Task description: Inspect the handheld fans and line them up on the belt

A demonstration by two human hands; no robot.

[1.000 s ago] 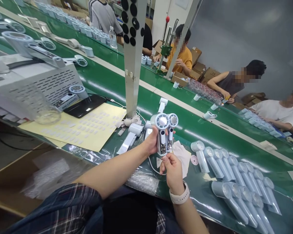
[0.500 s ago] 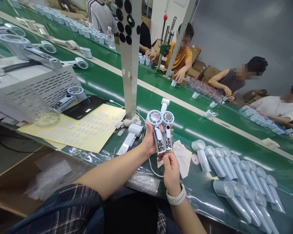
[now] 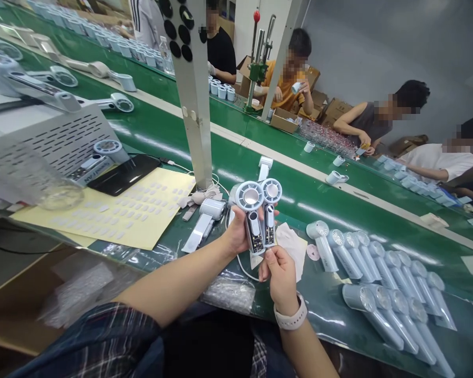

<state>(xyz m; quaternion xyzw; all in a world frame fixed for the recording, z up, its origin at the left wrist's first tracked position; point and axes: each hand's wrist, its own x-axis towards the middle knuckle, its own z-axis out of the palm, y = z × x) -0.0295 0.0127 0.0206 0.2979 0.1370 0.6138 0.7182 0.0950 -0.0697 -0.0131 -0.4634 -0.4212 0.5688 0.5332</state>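
Note:
My left hand [image 3: 238, 232] is wrapped round two light-blue handheld fans, side by side and upright. The nearer handheld fan [image 3: 254, 231] and the other handheld fan [image 3: 269, 223] have round grilles at the top and open handles with circuit boards showing. My right hand [image 3: 280, 270], wearing a white watch, is closed in a pinch at the lower ends of the handles; what lies between its fingertips is hidden. Behind my right hand are a white cloth [image 3: 294, 244] and a round pink piece [image 3: 312, 252]. A white cable [image 3: 242, 268] curves beneath the fans.
Rows of blue fans [image 3: 386, 268] lie on the right. Left are another fan [image 3: 203, 226], a yellow sheet [image 3: 157, 210] with small white pieces, a black phone [image 3: 124, 174] and a vented box [image 3: 82, 134]. A metal post [image 3: 197, 126] rises ahead; co-workers sit across the green conveyor [image 3: 236, 163].
The nearer fan has turned, showing more of its head's side. My right hand stays at the handle ends. Across the conveyor, a person in orange has raised a small blue part.

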